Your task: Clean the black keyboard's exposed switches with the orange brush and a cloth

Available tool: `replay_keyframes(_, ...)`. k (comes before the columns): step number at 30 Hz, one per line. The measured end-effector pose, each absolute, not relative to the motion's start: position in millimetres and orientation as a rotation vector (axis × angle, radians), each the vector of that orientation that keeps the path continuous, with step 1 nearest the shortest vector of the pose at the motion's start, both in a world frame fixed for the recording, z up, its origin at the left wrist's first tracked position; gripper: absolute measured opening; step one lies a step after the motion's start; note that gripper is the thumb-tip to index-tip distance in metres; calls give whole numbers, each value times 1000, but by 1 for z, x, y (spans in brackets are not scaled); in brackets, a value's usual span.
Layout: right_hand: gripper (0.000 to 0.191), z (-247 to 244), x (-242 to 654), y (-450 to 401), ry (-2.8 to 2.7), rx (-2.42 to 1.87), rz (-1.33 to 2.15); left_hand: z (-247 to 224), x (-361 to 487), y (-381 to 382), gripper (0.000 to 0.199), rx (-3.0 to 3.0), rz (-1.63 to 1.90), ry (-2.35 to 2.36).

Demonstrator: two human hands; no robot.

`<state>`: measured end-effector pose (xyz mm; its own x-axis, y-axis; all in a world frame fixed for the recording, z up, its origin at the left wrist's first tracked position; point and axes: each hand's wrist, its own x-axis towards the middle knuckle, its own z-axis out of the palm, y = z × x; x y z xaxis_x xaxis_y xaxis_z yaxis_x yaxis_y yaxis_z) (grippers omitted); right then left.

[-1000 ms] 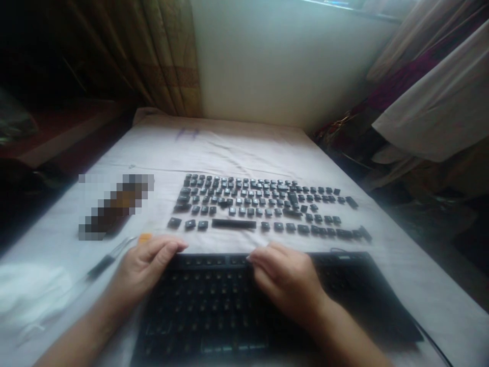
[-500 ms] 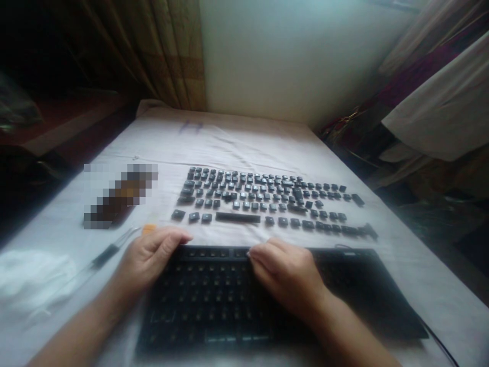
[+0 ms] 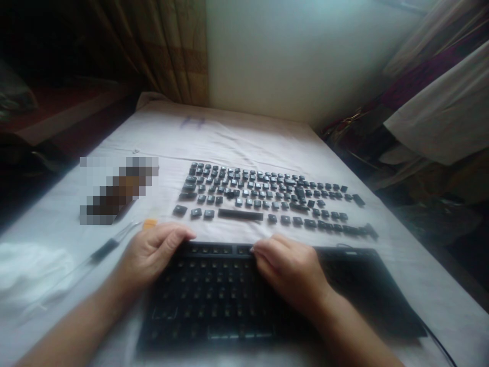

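A black keyboard base [image 3: 214, 290], stripped of its keycaps, lies on the pale sheet before me. My left hand [image 3: 158, 250] is closed round its upper left corner, thumb along the top edge. Over the top row, my right hand [image 3: 288, 262] is pinched near the middle; a tiny pale tip shows at its fingertips, too small to name. Just beyond the base, loose black keycaps [image 3: 248, 191] are laid out in keyboard order, with a long spacebar [image 3: 240, 215] in the nearest row.
To the left lie a wire-looped tool with a dark handle [image 3: 105, 250], an orange piece [image 3: 150, 224], a white cloth-like bundle [image 3: 30, 275] and a pixelated dark object [image 3: 118, 193]. A cable [image 3: 439, 341] leaves the base at right. Hanging cloth [image 3: 443, 112] flanks the right side.
The view has shifted slightly. My right hand sits a little farther right on the top row; my left hand keeps its place on the corner.
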<state>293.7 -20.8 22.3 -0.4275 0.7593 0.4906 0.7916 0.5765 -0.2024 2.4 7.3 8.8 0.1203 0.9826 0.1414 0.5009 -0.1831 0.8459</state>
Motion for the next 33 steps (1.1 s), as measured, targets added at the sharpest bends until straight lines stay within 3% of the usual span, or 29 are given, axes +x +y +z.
replay_keyframes(33,20,23,290,-20,-2281,-1237,19,19,8,1,43,1730,948,1451)
